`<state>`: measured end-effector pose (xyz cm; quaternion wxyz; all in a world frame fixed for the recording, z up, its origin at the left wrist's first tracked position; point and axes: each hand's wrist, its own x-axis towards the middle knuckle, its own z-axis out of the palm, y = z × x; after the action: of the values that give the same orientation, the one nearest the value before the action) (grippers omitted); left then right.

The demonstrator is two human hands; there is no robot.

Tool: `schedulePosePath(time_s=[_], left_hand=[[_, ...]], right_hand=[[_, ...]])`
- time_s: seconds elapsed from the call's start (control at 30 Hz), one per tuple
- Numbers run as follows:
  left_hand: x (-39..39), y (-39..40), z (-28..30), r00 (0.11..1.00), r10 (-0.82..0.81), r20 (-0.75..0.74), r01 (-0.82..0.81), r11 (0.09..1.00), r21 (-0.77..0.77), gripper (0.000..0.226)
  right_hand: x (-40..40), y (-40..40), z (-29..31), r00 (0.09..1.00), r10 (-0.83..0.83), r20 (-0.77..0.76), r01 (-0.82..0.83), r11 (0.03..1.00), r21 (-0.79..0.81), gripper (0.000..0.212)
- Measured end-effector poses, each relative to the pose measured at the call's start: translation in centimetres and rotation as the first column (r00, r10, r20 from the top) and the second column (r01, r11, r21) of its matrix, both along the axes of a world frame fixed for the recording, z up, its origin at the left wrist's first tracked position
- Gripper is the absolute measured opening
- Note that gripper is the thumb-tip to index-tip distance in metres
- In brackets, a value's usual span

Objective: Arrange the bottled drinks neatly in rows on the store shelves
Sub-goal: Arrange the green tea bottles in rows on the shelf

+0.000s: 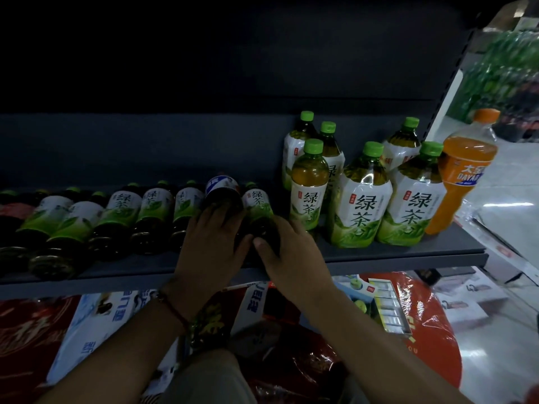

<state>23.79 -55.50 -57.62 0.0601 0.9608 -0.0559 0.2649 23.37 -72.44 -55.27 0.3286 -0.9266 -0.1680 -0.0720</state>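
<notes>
A dark shelf (379, 255) carries a row of green tea bottles (122, 211) standing along its left half. A dark cola bottle with a blue and white label (222, 189) stands among them, and my left hand (210, 246) wraps round its lower part. Beside it, my right hand (287, 252) grips the base of a green tea bottle (258, 204). To the right stand several larger green tea bottles (361, 199), green caps up. An orange drink bottle (463, 167) stands at the shelf's right end.
Below the shelf lie red plastic bags (408, 330), printed cartons (96, 322) and a small boxed pack (388, 307). A white shelf upright (446, 91) and pale floor (507, 199) are at the right. More green bottles (501, 68) stand blurred in the far right background.
</notes>
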Motion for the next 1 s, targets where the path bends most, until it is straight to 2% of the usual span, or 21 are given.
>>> schedulePosePath(time_s=[0.1,0.2,0.3,0.37,0.47,0.53,0.63,0.7,0.8,0.9,0.93,1.0], left_hand=[[-0.5,0.8,-0.3,0.999,0.006,-0.042,-0.009,0.998,-0.061,0.056],[-0.6,1.2,-1.1,1.0,0.02,-0.019,-0.021,0.999,-0.037,0.053],[-0.6,1.2,-1.2,1.0,0.022,0.003,-0.022,0.999,-0.042,0.052],[-0.6,1.1,-1.2,0.999,0.028,0.016,-0.027,0.997,-0.068,0.051],[-0.6,0.8,-0.7,0.999,0.037,0.011,-0.035,0.992,-0.121,0.052],[-0.7,0.5,-0.1,0.999,0.048,-0.015,-0.05,0.986,-0.159,0.056],[0.2,0.3,1.2,0.988,0.092,-0.121,-0.115,0.975,-0.192,0.065],[1.2,0.2,2.0,0.982,0.117,-0.151,-0.144,0.972,-0.185,0.069],[2.5,-0.3,3.2,0.973,0.129,-0.19,-0.158,0.977,-0.142,0.064],[3.6,-1.2,4.2,0.97,0.081,-0.229,-0.111,0.986,-0.121,0.076],[3.8,-1.4,4.5,0.969,0.036,-0.244,-0.076,0.984,-0.159,0.074],[4.1,-1.7,5.0,0.96,-0.095,-0.262,0.004,0.945,-0.327,0.059]], right_hand=[[2.2,1.5,0.5,0.94,-0.108,-0.323,0.084,0.993,-0.087,0.068],[3.1,2.5,0.6,0.91,-0.196,-0.366,0.178,0.98,-0.085,0.067],[3.9,2.9,0.7,0.892,-0.198,-0.406,0.205,0.978,-0.025,0.059],[4.4,2.9,1.2,0.859,-0.172,-0.483,0.229,0.972,0.06,0.052],[4.5,2.3,2.1,0.805,-0.074,-0.589,0.234,0.951,0.201,0.024],[4.0,1.8,2.6,0.757,-0.008,-0.654,0.233,0.938,0.258,0.014],[3.7,0.9,2.2,0.65,0.09,-0.755,0.286,0.891,0.352,0.023],[3.6,0.3,1.8,0.588,0.174,-0.79,0.369,0.812,0.453,0.031],[3.2,-0.4,0.8,0.611,0.247,-0.753,0.403,0.721,0.563,0.029],[2.5,-0.6,-0.4,0.709,0.25,-0.659,0.32,0.719,0.617,0.027],[2.3,-0.7,-0.7,0.747,0.247,-0.618,0.282,0.723,0.63,0.027],[2.0,-0.8,-1.3,0.822,0.245,-0.515,0.209,0.71,0.672,0.025]])
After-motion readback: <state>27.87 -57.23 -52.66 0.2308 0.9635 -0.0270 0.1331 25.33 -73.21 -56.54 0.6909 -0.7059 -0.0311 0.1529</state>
